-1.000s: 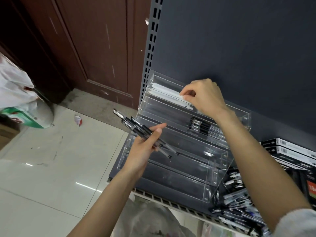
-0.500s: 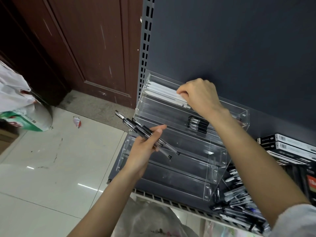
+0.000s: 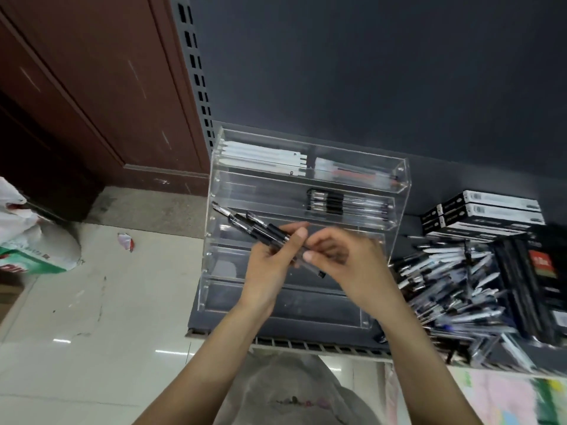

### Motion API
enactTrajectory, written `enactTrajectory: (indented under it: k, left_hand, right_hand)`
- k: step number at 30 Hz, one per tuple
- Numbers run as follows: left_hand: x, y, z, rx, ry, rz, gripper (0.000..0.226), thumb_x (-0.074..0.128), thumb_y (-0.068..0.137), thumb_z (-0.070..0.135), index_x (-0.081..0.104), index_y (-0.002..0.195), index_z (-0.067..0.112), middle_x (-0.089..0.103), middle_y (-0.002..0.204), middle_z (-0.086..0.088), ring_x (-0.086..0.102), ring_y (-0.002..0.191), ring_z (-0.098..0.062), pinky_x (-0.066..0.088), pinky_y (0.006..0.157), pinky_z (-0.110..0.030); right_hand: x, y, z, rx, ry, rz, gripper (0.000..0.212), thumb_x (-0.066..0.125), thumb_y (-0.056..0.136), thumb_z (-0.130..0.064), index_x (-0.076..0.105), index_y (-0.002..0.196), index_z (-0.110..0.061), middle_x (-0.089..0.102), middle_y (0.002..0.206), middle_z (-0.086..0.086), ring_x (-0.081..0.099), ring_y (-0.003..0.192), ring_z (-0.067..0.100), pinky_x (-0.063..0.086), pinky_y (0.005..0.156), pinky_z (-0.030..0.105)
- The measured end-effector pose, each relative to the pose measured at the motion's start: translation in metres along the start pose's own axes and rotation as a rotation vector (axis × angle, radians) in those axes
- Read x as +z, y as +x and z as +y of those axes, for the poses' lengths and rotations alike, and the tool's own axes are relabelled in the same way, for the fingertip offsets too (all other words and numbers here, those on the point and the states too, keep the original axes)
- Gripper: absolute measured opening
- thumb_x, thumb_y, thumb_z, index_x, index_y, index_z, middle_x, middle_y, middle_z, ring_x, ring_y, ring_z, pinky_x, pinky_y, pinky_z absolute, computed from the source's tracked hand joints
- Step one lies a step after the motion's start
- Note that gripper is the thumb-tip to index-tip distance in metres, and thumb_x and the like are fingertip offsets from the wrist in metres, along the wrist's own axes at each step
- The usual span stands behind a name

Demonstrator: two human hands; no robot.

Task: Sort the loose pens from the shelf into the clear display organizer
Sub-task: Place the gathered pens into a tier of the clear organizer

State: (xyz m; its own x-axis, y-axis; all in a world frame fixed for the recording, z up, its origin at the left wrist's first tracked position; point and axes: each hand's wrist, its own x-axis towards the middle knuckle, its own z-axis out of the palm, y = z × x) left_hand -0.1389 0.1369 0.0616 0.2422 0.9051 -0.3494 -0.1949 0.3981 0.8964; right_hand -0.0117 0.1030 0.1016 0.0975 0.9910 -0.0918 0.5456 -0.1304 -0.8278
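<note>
Pens in hand: we see a bundle of black pens [image 3: 260, 230] in the left hand [image 3: 270, 265], long axis slanting from upper left down to lower right, capped ends sticking out past the fingers to the upper left.
Left hand: closed around that bundle, in front of the organizer's middle tiers.
Right hand [image 3: 346, 259]: just right of the left, fingertips pinched on the bundle's lower end; a dark tip pokes out below it.
Clear organizer [image 3: 402, 191]: behind both hands; white pens [image 3: 264, 156] lie level in its top tier, black ones [image 3: 343, 204] in the next.
Loose pens [image 3: 451, 283]: heaped on the shelf [image 3: 276, 325] right of the right hand, pointing every way.
Boxes [image 3: 484, 213]: stacked beyond the heap.
In the way: our hands cover the middle tiers.
</note>
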Motion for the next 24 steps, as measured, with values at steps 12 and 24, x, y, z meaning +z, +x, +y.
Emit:
enactTrajectory:
  k: [12,24]
  left_hand:
    - [-0.001,-0.002,-0.011,0.002,0.122,0.003,0.010,0.063,0.087,0.015,0.069,0.096,0.018,0.061,0.076,0.005,0.056,0.058,-0.002,0.048,0.061,-0.012]
    - [0.006,-0.008,-0.019,-0.015,0.067,-0.020,0.011,0.066,0.083,0.009,0.069,0.091,0.016,0.065,0.067,0.014,0.060,0.065,0.002,0.049,0.062,-0.013]
  right_hand:
    - [-0.069,0.010,0.062,-0.202,-0.528,0.465,0.022,0.073,0.079,-0.016,0.073,0.101,-0.018,0.068,0.081,-0.011,0.048,0.082,0.009,0.039,0.079,0.029]
    - [-0.061,0.068,0.076,-0.274,-1.051,0.256,0.010,0.078,0.073,-0.012,0.068,0.072,-0.013,0.067,0.071,0.001,0.065,0.067,0.023,0.051,0.059,0.031]
